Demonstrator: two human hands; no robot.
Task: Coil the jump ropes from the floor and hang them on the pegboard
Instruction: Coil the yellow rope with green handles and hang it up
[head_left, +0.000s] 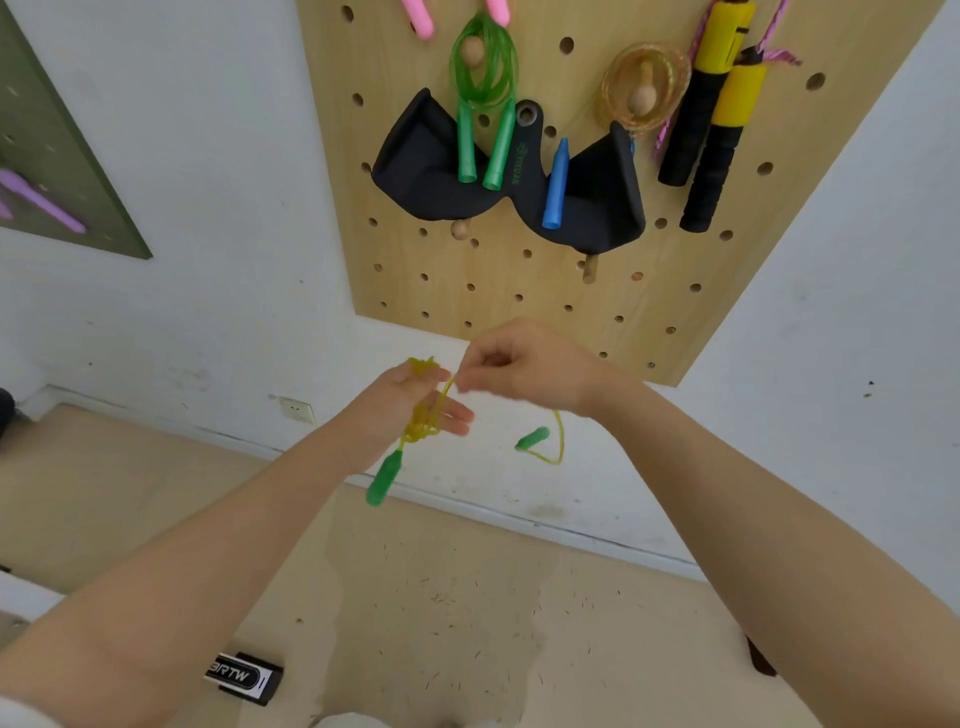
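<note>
While the left hand (415, 402) serves as the spool, its fingers lie nearly straight with the yellow cord (423, 423) looped in a loose bundle around them, and one green handle (384, 478) dangles below the palm. Just beside it, the right hand (524, 369) pinches the running cord between thumb and fingertips, close to the left fingertips. From that pinch a short free tail drops and curves back up to the second green handle (532, 439), which hangs in the air in front of the wall, well clear of the floor (441, 597).

Only that tail looks left to wind, so the coil seems nearly done. To finish it well, I would keep the left fingers spread enough that the loops stay even and do not slip off the tips, and lay each new turn beside the others under light tension. The swinging handle could tug the coil loose, so the right hand should feed the cord slowly and bring the two handles together at the end.

Above, the pegboard (519, 291) already carries a green rope (483, 78), a clear coil (647, 91) and black-and-yellow handles (711, 114). A bare wooden peg (460, 228) under the black pouch (426, 161) looks like a reachable place to hang this one.
</note>
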